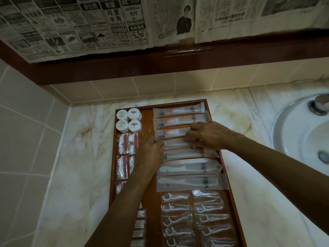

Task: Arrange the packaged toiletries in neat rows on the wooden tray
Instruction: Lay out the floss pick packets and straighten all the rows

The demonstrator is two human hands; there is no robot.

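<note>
The counter (80, 157) carries the tray (210, 111), whose near end runs out of the bottom edge. A sink (293, 132) is cut off at the right. On the tray's right side long packets (179, 120) lie in a column; their contents are dim. Floss packs (175, 207) fill the near right, partly cropped. Both forearms hide much of the left column, where swab packs (127, 143) and round soaps (134, 126) show. The left hand (151, 150) and right hand (208, 134) pinch opposite ends of one packet (176, 142) mid-column.
</note>
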